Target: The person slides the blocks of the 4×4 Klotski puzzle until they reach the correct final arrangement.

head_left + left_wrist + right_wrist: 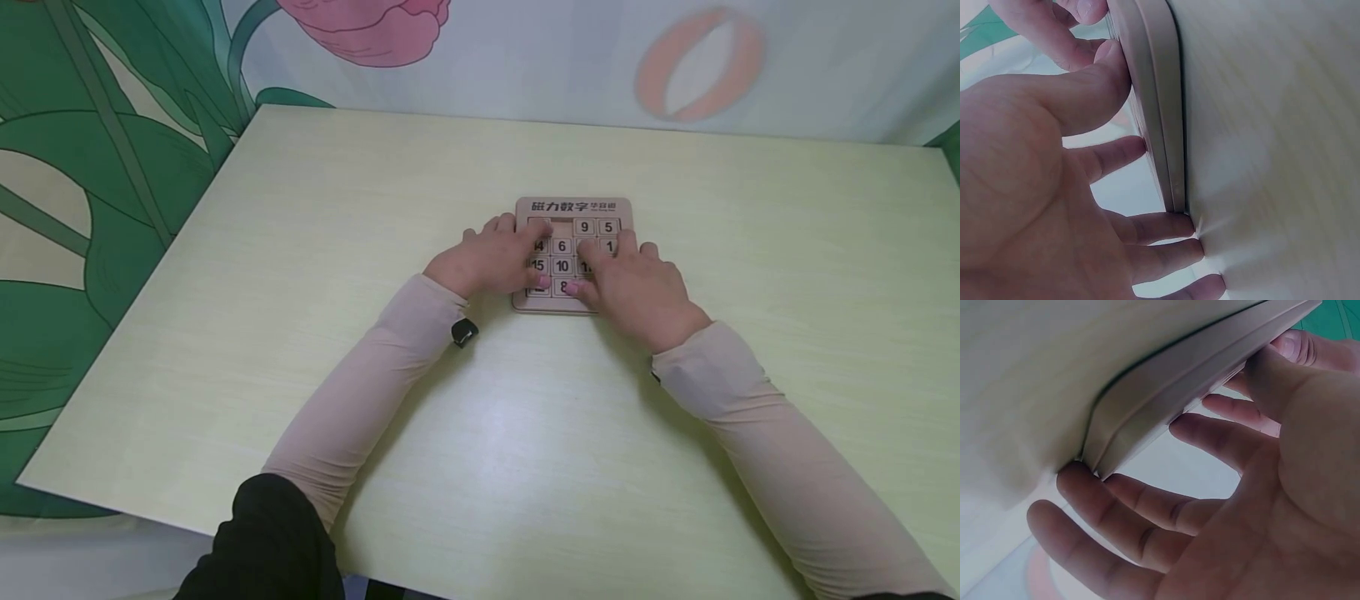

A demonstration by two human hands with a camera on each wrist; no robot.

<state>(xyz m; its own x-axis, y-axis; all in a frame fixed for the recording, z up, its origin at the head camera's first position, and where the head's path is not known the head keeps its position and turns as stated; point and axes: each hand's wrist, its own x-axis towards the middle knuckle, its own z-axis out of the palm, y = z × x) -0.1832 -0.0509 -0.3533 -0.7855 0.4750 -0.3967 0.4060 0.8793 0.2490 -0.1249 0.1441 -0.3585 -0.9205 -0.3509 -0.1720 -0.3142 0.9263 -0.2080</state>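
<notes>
A number sliding puzzle (pixel 551 306) lies flat on the table, its pale square tiles set in a pinkish-brown frame. Bare board shows in the top row, left of the 9 tile (pixel 584 227). My left hand (pixel 495 257) is at the puzzle's left side. Its index fingertip touches the top-left tile and its thumb is over the lower-left tiles, while the other fingers spread beside the frame. From the right, my right hand (pixel 641 292) reaches in, index finger on a second-row tile, thumb by the 8 tile (pixel 559 286). Its remaining fingers rest along the right edge, hiding several tiles.
The pale wood-grain table (pixel 360 208) extends around the puzzle on all sides. Behind it stands a light wall (pixel 525 83) with a painted pink flower and a ring shape. Green painted leaves (pixel 112 208) cover the surface beyond the table's left edge.
</notes>
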